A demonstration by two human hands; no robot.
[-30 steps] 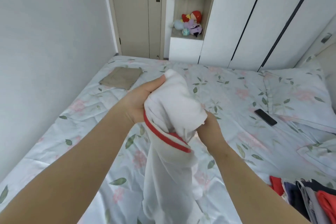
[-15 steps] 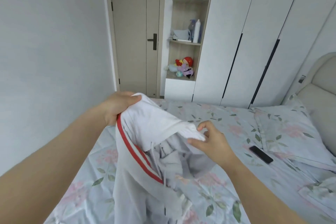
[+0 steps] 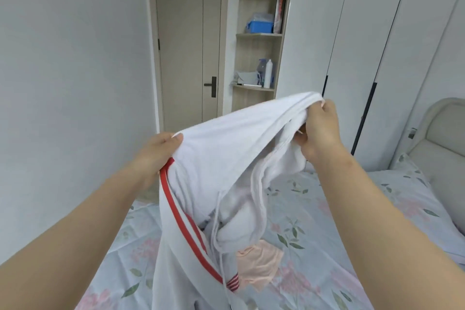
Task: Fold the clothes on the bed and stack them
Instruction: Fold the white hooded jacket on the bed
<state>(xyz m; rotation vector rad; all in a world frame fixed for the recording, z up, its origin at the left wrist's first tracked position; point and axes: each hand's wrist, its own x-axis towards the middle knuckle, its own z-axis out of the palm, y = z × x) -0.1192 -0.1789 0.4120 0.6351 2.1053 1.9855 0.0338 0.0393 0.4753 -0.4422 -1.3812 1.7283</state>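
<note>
The white garment (image 3: 226, 153) is soft, matte knit fabric with a red band (image 3: 181, 214) running along one edge and thin white cords hanging from its inner folds. It is held in the air above the bed (image 3: 314, 246), stretched between both hands. Its upper edge forms a sloping line and its lower part hangs in loose folds toward the floral sheet. A peach-coloured cloth (image 3: 259, 264) shows below the folds; whether it lies on the sheet or hangs from the garment cannot be determined.

The left hand (image 3: 161, 156) grips the lower corner beside the red band, thumb pressed on top of the fabric, fingers curled beneath. The right hand (image 3: 319, 131), raised higher, holds the bunched opposite edge with fingers curled round it.

A floral pillow (image 3: 407, 189) lies against the padded headboard (image 3: 437, 138).
</note>
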